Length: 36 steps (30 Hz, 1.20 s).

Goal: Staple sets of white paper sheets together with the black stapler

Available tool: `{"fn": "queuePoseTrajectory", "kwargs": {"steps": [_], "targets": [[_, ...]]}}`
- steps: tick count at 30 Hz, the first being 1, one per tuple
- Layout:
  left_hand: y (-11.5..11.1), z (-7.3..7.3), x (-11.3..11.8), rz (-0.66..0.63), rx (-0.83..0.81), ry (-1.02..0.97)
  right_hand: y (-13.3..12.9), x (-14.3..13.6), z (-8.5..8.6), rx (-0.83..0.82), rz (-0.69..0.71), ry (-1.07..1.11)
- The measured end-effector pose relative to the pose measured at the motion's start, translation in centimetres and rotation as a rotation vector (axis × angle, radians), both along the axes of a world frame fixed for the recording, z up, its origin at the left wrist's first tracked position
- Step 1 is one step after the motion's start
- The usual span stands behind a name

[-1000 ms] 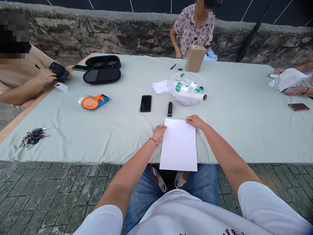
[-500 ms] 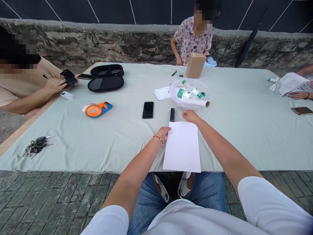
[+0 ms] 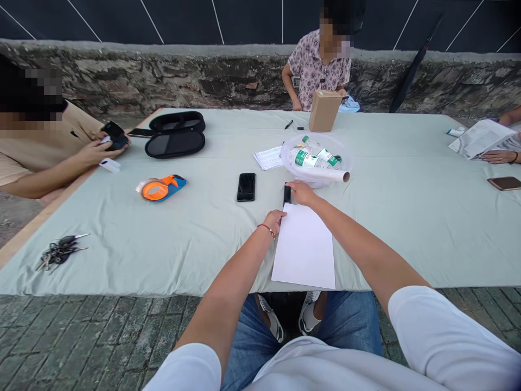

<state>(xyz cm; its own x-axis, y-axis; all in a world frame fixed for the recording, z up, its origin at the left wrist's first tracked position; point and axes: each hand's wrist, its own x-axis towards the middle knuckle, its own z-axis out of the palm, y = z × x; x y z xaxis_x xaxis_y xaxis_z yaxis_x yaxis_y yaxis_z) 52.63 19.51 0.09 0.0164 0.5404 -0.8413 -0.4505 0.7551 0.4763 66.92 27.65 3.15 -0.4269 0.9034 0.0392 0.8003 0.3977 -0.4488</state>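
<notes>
White paper sheets (image 3: 303, 250) lie in front of me, their lower edge near the table's front edge. At their upper left corner is a slim black stapler (image 3: 287, 195), with the corner at its near end. My left hand (image 3: 275, 221) is closed on the paper's left edge, thumb on top, close to the stapler. My right hand (image 3: 302, 193) reaches over the top of the sheets, its fingers closed on the far part of the stapler. The undersides of both hands are hidden.
Left of the stapler lie a black phone (image 3: 246, 187), an orange-and-blue tape dispenser (image 3: 160, 188) and keys (image 3: 59, 252). Beyond it are a clear bowl (image 3: 347, 155) with bottles, a white roll (image 3: 325, 175), and a cardboard box (image 3: 324, 111). Other people sit around the table.
My right hand has moved left from beside the stapler onto it. My left hand stays on the paper's edge. The sheets have barely shifted.
</notes>
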Motion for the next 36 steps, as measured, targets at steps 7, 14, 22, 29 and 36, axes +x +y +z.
{"fn": "queuePoseTrajectory", "kwargs": {"steps": [7,14,22,29,36], "targets": [[0.1,-0.1,-0.4,-0.007,0.005,-0.021,0.3,-0.3,-1.4,-0.007,0.146,-0.059],[0.3,-0.5,-0.5,0.012,0.033,-0.031,0.7,-0.4,-0.9,-0.037,0.162,-0.166],[0.9,-1.1,0.0,0.042,0.030,0.007,-0.1,-0.6,-0.5,-0.045,0.177,-0.205],[0.9,-0.9,0.1,0.044,0.043,0.029,-0.7,-0.5,-0.7,-0.043,0.187,-0.178],[0.5,-0.5,0.1,0.031,0.047,0.056,-1.4,-0.3,-1.0,-0.040,0.192,-0.121]]}}
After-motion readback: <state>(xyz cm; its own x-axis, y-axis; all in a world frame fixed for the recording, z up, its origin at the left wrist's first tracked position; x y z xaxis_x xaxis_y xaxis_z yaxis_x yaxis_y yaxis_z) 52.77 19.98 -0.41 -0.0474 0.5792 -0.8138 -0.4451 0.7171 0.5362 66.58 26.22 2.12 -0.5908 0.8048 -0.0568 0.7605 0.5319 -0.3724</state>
